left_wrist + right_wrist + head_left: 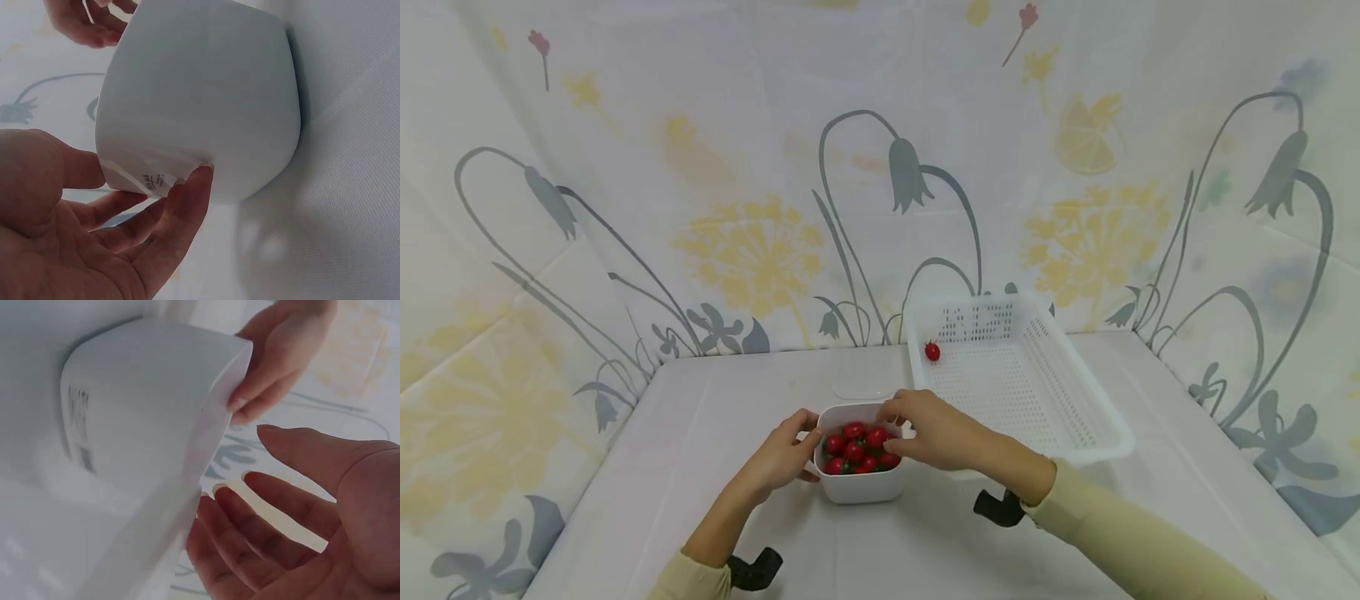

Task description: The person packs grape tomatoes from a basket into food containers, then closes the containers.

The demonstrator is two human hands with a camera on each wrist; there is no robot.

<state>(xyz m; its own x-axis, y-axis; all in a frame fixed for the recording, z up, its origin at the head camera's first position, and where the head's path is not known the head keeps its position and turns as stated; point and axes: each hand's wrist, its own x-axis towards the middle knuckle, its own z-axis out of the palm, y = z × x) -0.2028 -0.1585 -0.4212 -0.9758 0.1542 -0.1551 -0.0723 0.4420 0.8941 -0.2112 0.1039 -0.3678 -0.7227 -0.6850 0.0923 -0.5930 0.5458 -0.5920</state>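
A white square-cornered container [862,490] full of red cherry tomatoes [853,452] stands upright on the table. My left hand [781,457] holds its left side, the thumb at the rim and the fingers against the outer wall, as the left wrist view shows. Over the right rim hovers my right hand [936,432], thumb and fingers spread apart. Nothing lies between them in the right wrist view, where the fingertips [219,490] come close to the container's edge; whether they touch it I cannot tell. From both wrist cameras the tomatoes are hidden behind the walls.
A large white perforated basket [1086,392] stands behind and to the right, partly beneath my right forearm. A single cherry tomato [932,351] lies at its far left. Behind the container is a faint, clear flat piece [859,387]. A flower-patterned cloth [760,250] hangs beyond the table.
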